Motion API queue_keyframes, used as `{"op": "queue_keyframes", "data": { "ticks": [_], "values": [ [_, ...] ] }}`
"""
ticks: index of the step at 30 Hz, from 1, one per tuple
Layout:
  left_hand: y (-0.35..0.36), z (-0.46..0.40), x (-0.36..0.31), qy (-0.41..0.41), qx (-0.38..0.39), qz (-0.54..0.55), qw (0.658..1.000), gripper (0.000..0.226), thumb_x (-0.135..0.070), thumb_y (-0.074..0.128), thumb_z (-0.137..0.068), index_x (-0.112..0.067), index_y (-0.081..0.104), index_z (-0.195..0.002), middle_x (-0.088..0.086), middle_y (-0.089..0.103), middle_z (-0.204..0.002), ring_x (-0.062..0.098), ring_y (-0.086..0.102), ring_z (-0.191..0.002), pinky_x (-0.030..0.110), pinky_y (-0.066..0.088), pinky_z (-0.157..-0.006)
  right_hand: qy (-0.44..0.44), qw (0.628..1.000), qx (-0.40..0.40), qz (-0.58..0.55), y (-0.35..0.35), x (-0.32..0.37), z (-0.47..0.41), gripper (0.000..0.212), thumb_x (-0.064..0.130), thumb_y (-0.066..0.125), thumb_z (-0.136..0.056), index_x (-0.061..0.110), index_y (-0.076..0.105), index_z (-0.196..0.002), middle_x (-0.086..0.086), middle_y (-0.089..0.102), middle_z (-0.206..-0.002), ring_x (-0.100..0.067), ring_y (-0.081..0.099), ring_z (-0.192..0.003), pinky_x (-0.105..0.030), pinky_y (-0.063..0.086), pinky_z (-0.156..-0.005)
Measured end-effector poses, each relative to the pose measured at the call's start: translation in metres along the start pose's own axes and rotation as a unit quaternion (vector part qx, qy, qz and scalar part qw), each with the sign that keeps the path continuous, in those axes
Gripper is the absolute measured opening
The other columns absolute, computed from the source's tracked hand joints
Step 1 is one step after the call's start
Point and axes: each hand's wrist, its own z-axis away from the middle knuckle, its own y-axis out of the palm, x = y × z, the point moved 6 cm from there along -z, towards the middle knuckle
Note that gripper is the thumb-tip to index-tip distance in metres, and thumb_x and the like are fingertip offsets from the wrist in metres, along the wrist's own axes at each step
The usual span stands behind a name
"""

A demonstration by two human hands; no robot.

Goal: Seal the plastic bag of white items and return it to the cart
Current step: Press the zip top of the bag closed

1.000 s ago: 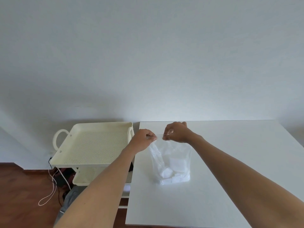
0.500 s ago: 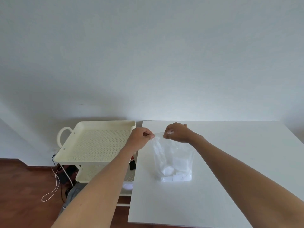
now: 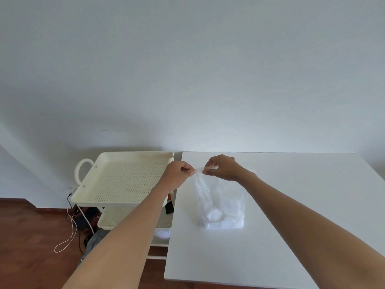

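Both hands, left hand (image 3: 178, 172) and right hand (image 3: 224, 168), pinch the crinkly clear plastic bag (image 3: 220, 202) top strip; blocky white items (image 3: 223, 219) sit below them.

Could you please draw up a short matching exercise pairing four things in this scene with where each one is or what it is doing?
Column one:
1. plastic bag
2. white items
3. cart
4. left hand

Column two:
A. stands left of the table, top tray bare
B. pinches the left end of the bag's top edge
C. stands upright on the white table
D. lie at the bottom inside the bag

Pairs: 1-C, 2-D, 3-A, 4-B
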Motion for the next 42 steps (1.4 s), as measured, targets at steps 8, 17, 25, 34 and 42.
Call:
{"op": "queue_keyframes", "data": {
  "ticks": [8,17,25,34,42],
  "values": [
    [0.001,-0.001,0.0,0.035,0.017,-0.046,0.998,0.008,-0.025,0.066,-0.097,-0.018,0.068,-0.093,-0.009,0.067,-0.094,0.0,0.059,-0.089,0.017,0.04,-0.073,-0.003,0.999,-0.026,-0.026,-0.004,0.001,0.003,0.023,0.04,0.077,-0.087,0.019,0.079,-0.096,0.005,0.077,-0.101,-0.013,0.066,-0.105,-0.042,0.039,-0.109],
    [-0.007,-0.006,0.004,0.046,0.021,-0.061,0.997,0.011,-0.029,0.067,-0.096,-0.019,0.07,-0.095,-0.007,0.068,-0.098,0.005,0.062,-0.093,0.021,0.046,-0.077,0.005,0.999,-0.018,-0.034,-0.014,-0.006,0.006,0.024,0.036,0.078,-0.087,0.015,0.08,-0.098,0.001,0.078,-0.105,-0.016,0.068,-0.11,-0.043,0.043,-0.108],
    [-0.007,-0.008,0.003,0.04,0.026,-0.064,0.997,0.012,-0.029,0.066,-0.096,-0.017,0.069,-0.097,-0.004,0.068,-0.099,0.011,0.063,-0.096,0.02,0.046,-0.078,0.019,0.999,-0.016,-0.041,-0.017,-0.017,0.006,0.024,0.035,0.077,-0.088,0.014,0.079,-0.099,0.001,0.078,-0.106,-0.016,0.068,-0.11,-0.041,0.045,-0.108],
    [-0.006,-0.009,0.0,0.042,0.019,-0.068,0.997,0.013,-0.028,0.066,-0.097,-0.016,0.069,-0.097,-0.008,0.067,-0.098,0.003,0.06,-0.094,0.016,0.042,-0.075,0.029,0.998,-0.012,-0.055,-0.025,-0.029,0.009,0.024,0.037,0.077,-0.087,0.015,0.08,-0.096,0.003,0.078,-0.102,-0.014,0.069,-0.105,-0.036,0.05,-0.102],
    [-0.007,-0.012,-0.003,0.028,0.017,-0.065,0.997,0.016,-0.028,0.066,-0.097,-0.012,0.07,-0.099,-0.001,0.069,-0.102,0.013,0.063,-0.098,0.015,0.043,-0.076,0.021,0.998,-0.015,-0.061,-0.025,-0.032,0.009,0.025,0.036,0.075,-0.09,0.013,0.079,-0.1,0.002,0.077,-0.105,-0.015,0.066,-0.109,-0.038,0.047,-0.105]
  ]
}}
